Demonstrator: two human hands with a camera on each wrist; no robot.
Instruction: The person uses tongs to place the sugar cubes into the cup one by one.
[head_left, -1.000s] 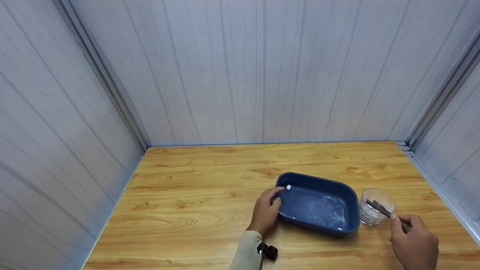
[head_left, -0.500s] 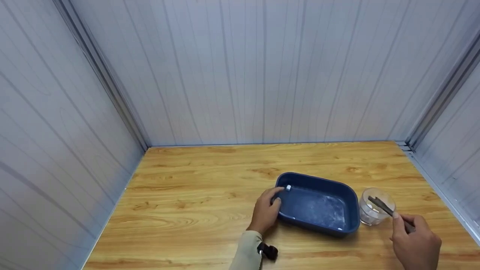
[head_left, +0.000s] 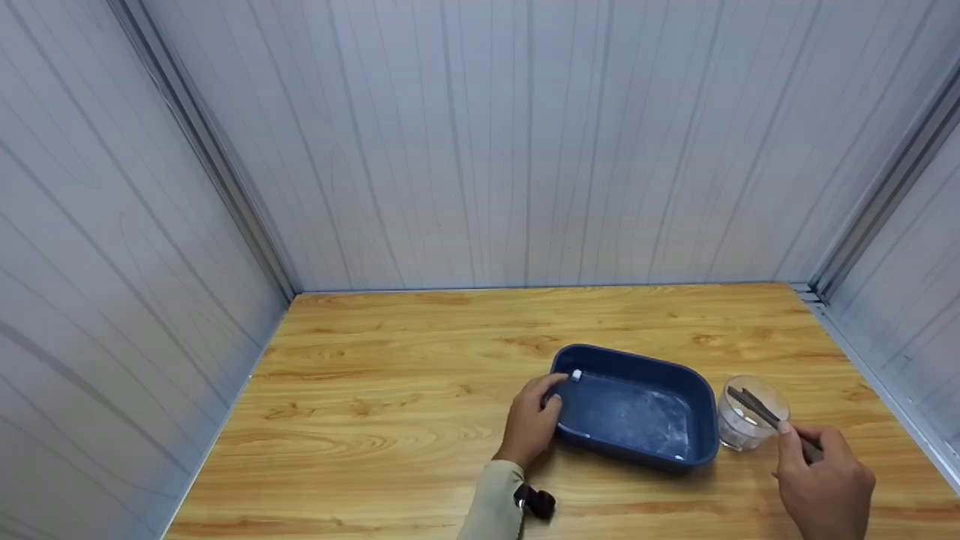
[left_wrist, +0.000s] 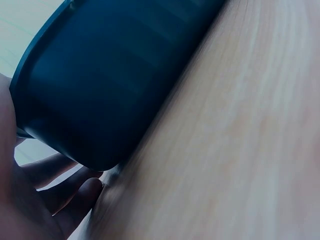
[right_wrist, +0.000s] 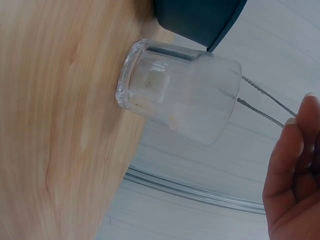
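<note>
My left hand grips the left end of a dark blue rectangular basin, index finger over the rim. In the left wrist view several of its fingers lie along the basin's outer wall. A small white cube sits inside near that index finger. My right hand pinches metal tweezers between thumb and fingers. Their two tips stand apart over the mouth of a clear glass. Whitish pieces lie at the bottom of the glass, blurred through its wall.
The glass stands close to the basin's right end on a wood-grain table. White powdery marks and a white crumb show on the basin floor. Pale panel walls enclose the table at the back and both sides.
The right hand and tweezers shifted slightly right, then back left, staying over the glass. Now the tweezer tips look more spread. The left hand and basin have kept still.
</note>
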